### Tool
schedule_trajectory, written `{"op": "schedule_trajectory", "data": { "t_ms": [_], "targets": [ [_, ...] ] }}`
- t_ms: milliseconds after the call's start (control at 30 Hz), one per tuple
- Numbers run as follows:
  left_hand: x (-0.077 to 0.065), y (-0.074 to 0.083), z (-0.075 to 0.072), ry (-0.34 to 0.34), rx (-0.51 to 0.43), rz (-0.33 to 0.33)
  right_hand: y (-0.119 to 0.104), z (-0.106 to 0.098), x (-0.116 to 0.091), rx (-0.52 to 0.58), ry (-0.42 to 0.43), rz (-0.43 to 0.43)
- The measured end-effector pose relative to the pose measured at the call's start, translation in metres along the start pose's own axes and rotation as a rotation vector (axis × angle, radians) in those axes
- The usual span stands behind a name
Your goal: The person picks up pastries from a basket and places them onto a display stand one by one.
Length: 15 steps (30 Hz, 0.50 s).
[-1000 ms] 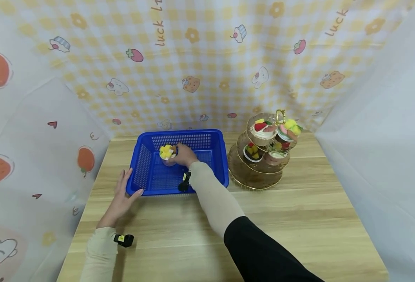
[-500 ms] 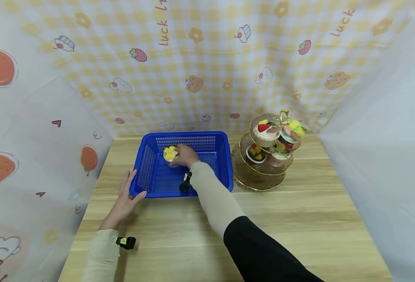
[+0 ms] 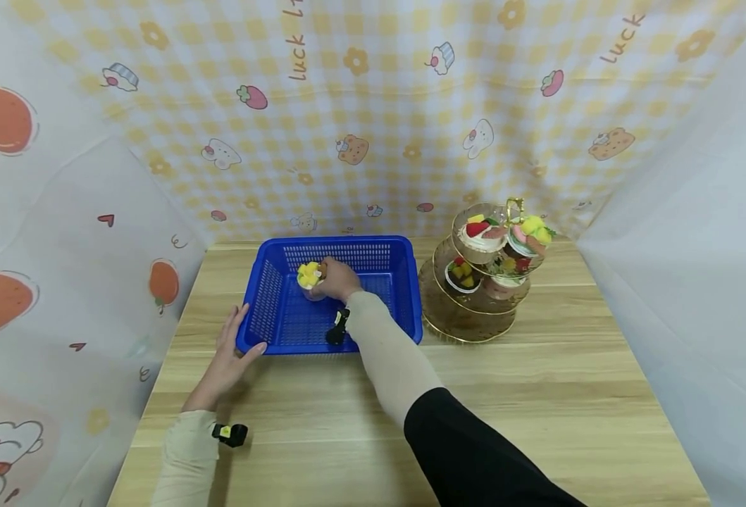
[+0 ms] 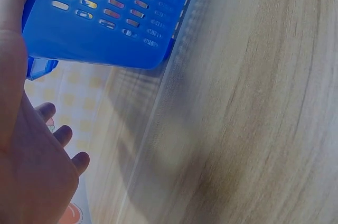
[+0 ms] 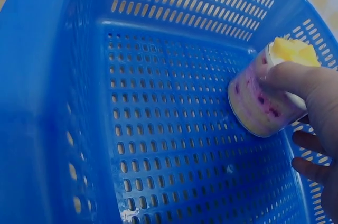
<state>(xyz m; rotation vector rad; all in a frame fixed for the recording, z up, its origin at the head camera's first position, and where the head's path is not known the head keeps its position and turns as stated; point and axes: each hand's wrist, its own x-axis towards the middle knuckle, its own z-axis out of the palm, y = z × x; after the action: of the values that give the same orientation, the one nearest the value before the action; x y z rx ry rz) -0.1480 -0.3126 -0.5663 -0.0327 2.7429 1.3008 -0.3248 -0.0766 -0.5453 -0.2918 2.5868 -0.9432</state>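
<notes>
In the head view my right hand [image 3: 341,280] reaches into a blue perforated plastic basket [image 3: 303,349]. It grips a clear dessert cup [image 5: 252,100] with pink and cream layers and a topping of yellow chunks. Thumb and fingers lie around the cup's upper part, and its base is close over the basket floor in the right wrist view. My left hand [image 3: 225,362] is at the basket's near left corner, fingers spread along the left side and thumb at the front rim. Several fingertips [image 4: 63,135] show apart from the basket wall in the left wrist view.
Right of the basket stands a three-tier cake stand [image 3: 439,318] with a gold handle. Its upper tiers carry dessert cups, such as a fruit-topped cream cup [image 3: 482,238] and a dark one [image 3: 461,274]. A patterned cloth [image 3: 385,127] hangs behind the wooden table [image 3: 525,415].
The head view has shifted slightly, so everything appears a little further right. My right hand keeps its grip on the dessert cup, and my left hand stays at the basket corner.
</notes>
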Motion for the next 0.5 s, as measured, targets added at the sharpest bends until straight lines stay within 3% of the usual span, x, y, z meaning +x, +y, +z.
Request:
{"op": "schedule_trajectory", "data": {
  "t_ms": [233, 500],
  "targets": [
    [0.001, -0.003, 0.000, -0.003, -0.003, -0.001, 0.010, -0.001, 0.009, 0.087, 0.041, -0.076],
    [0.003, -0.004, 0.001, 0.002, -0.013, 0.002, -0.005, -0.025, -0.002, 0.169, 0.018, -0.148]
  ]
}}
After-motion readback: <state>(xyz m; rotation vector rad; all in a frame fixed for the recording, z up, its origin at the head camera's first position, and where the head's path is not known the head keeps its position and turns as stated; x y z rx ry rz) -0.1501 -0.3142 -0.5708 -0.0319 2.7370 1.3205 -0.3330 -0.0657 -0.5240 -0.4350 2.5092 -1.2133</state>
